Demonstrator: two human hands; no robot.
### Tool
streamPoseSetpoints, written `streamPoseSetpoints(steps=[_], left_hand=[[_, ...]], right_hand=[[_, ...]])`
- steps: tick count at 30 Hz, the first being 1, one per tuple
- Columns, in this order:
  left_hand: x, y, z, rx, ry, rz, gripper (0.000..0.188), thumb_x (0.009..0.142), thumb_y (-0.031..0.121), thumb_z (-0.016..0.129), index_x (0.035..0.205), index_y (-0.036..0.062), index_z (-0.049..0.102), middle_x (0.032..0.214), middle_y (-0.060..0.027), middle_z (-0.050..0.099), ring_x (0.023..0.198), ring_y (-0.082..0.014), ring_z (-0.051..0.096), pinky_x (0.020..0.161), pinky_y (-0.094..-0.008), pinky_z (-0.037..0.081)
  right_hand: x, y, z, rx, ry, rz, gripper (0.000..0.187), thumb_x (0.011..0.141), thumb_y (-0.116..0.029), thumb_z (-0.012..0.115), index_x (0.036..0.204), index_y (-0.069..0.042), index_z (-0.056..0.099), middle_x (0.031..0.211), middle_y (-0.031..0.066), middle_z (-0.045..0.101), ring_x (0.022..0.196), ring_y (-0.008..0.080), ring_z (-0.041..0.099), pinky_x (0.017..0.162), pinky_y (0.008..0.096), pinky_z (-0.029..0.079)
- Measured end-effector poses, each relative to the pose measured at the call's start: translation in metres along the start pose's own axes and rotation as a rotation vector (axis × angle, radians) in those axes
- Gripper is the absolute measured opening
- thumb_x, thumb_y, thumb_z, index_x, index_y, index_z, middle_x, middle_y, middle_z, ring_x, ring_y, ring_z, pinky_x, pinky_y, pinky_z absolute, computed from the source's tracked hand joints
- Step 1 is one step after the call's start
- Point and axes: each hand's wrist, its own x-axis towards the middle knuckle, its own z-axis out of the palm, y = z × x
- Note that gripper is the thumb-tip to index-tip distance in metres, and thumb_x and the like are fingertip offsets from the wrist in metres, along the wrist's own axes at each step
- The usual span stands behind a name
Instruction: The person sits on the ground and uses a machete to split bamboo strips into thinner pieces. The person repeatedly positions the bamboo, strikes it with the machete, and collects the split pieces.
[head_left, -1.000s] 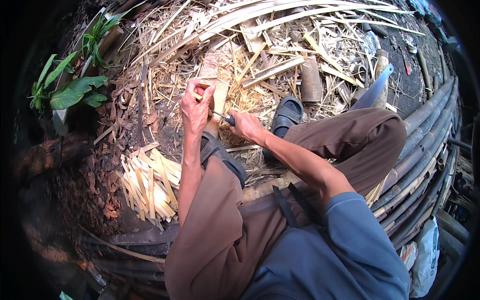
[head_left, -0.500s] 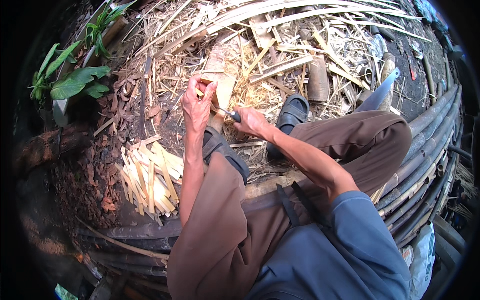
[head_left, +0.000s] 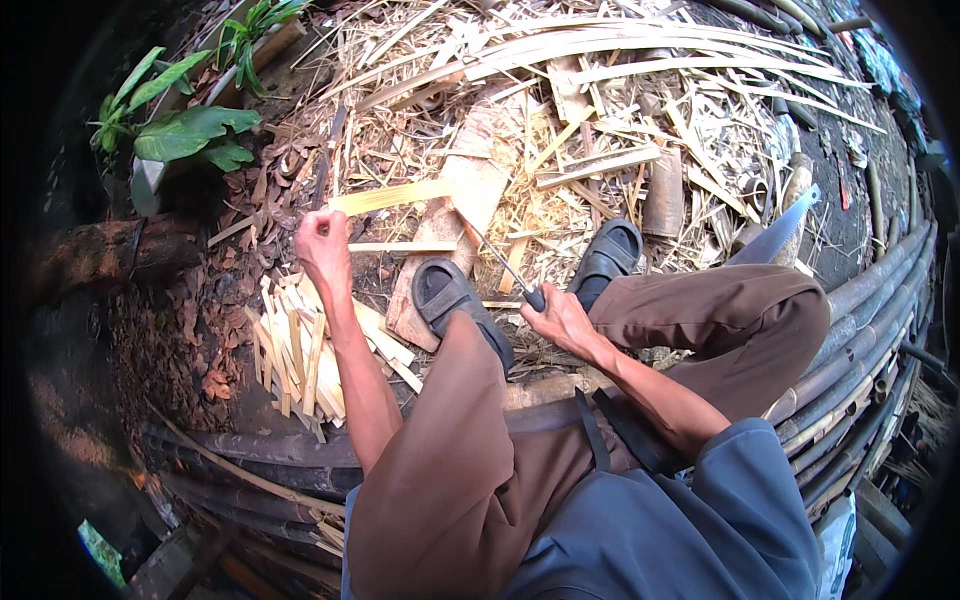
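Observation:
My left hand (head_left: 324,248) is closed on one end of a flat, yellowish bamboo strip (head_left: 395,195), which points right across a pale wooden board (head_left: 487,135). Just below it a second, thinner strip (head_left: 405,247) runs from beside the hand toward the board; whether the hand also holds it, I cannot tell. My right hand (head_left: 562,318) grips the dark handle of a knife (head_left: 513,270). Its narrow blade slants up and left, the tip near the board and apart from the yellowish strip. Split bamboo sticks (head_left: 300,345) lie in a pile below my left hand.
My sandalled feet (head_left: 450,297) rest by the board. Shavings and long strips (head_left: 620,45) cover the ground beyond. A saw (head_left: 780,232) and a cut bamboo piece (head_left: 662,192) lie to the right, near bamboo poles (head_left: 870,290). Green plants (head_left: 190,135) stand at upper left.
My hands have drawn apart: the left moved left and down with the strip, the right moved right and down with the knife. The blade is now away from the strip.

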Motion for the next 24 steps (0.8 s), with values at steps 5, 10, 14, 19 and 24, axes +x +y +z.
streamPoseSetpoints(steps=[5,10,14,19,24], left_hand=[[-0.030,0.013,0.017,-0.385,-0.171,-0.370,0.012,0.092,0.004,0.052,0.099,-0.0053,0.050,0.093,-0.0174,0.063,0.085,-0.0249,0.071,0.073,-0.0287,0.059],[-0.064,0.021,0.038,-0.447,-0.175,-0.439,0.039,0.097,0.009,0.042,0.129,-0.0129,0.037,0.120,-0.0293,0.055,0.106,-0.0364,0.066,0.090,-0.0403,0.057],[-0.067,0.013,0.027,-0.460,-0.138,-0.448,0.040,0.102,0.017,0.038,0.124,-0.0160,0.039,0.120,-0.0297,0.055,0.104,-0.0384,0.065,0.091,-0.0417,0.057],[-0.063,0.018,0.044,-0.545,-0.070,-0.444,0.041,0.105,0.026,0.039,0.111,-0.0136,0.049,0.102,-0.0258,0.062,0.094,-0.0351,0.069,0.085,-0.0404,0.060],[-0.068,0.028,0.047,-0.546,-0.065,-0.430,0.041,0.105,0.024,0.039,0.110,-0.0153,0.049,0.102,-0.0294,0.062,0.094,-0.0356,0.069,0.087,-0.0403,0.059]], right_hand=[[-0.027,0.012,0.013,-0.058,0.056,-0.066,0.040,0.093,-0.039,0.061,0.108,-0.004,0.048,0.076,0.0271,0.064,0.072,0.0482,0.062,0.064,0.0540,0.047],[-0.005,-0.011,0.024,0.002,0.079,-0.321,0.041,0.095,-0.044,0.058,0.106,-0.006,0.048,0.065,0.0230,0.061,0.067,0.0477,0.061,0.058,0.0543,0.046],[0.009,-0.049,0.030,-0.043,-0.051,-0.358,0.042,0.096,-0.046,0.056,0.107,-0.006,0.050,0.061,0.0231,0.058,0.064,0.0469,0.061,0.056,0.0539,0.046],[0.044,-0.029,0.038,0.004,0.126,-0.318,0.040,0.096,-0.044,0.055,0.105,-0.005,0.053,0.056,0.0225,0.056,0.058,0.0454,0.061,0.053,0.0525,0.047],[0.034,-0.030,0.031,-0.053,0.053,-0.303,0.043,0.097,-0.045,0.053,0.097,-0.002,0.051,0.062,0.0225,0.060,0.059,0.0434,0.062,0.055,0.0520,0.049]])
